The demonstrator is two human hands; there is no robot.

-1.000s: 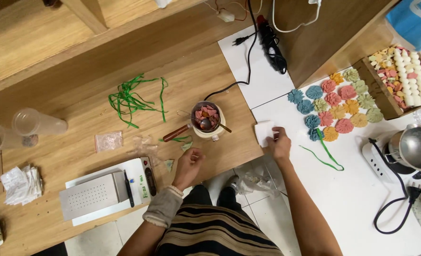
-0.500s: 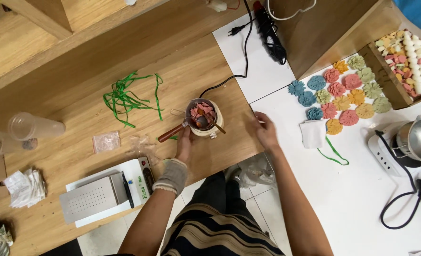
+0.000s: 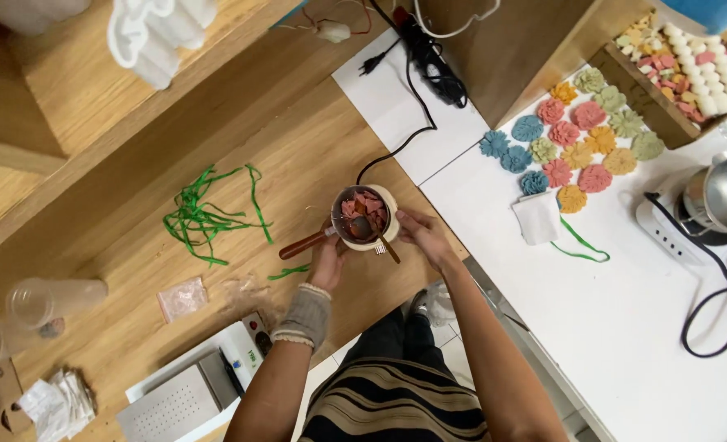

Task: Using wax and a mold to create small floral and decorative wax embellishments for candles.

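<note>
The small melting pot (image 3: 365, 218) of pink wax pieces (image 3: 363, 206) is being clasped by the left hand (image 3: 329, 260) and right hand (image 3: 422, 236), fingers curled around its sides.

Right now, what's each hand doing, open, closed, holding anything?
Left hand: closed on the small pot near its wooden handle.
Right hand: fingers against the pot's side, steadying it.

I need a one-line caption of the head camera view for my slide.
Left hand and right hand hold a small pot of pink pieces on a wooden table, coloured flower shapes nearby.
</note>
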